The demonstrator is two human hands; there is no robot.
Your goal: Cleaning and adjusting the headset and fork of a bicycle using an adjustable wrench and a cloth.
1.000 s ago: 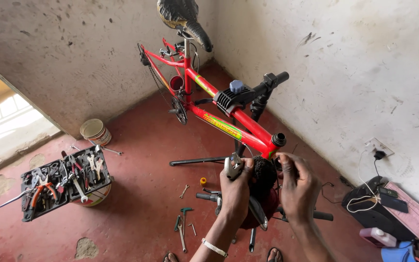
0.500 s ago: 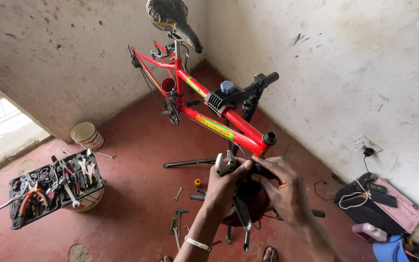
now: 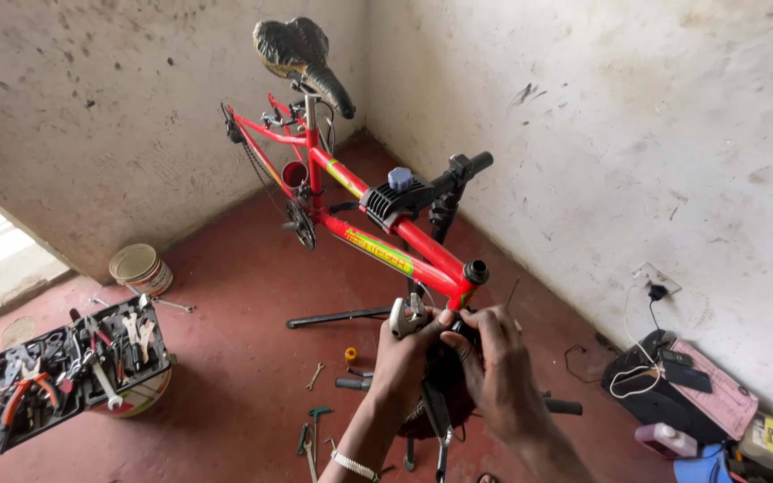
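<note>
Red cement floor (image 3: 225, 376), stained plaster walls meeting in a corner. Red bicycle frame (image 3: 378, 234) clamped in a black work stand (image 3: 445, 192), black saddle (image 3: 301, 54) up, a yellow-green sticker along its down tube. Left hand (image 3: 409, 353) is closed around an adjustable wrench (image 3: 407, 315) just under the head tube (image 3: 474, 273); right hand (image 3: 494, 358) has its fingers pinched together at the same spot, touching the left; what they pinch I cannot tell. Black tool tray (image 3: 73, 367) sits well left, beside a white bucket (image 3: 140, 266). Loose spanners (image 3: 315, 438) lie below the hands. By the right wall: pink paper sheet (image 3: 717, 394), small pink bottle (image 3: 664, 440), yellow-labelled box (image 3: 767, 438).
</note>
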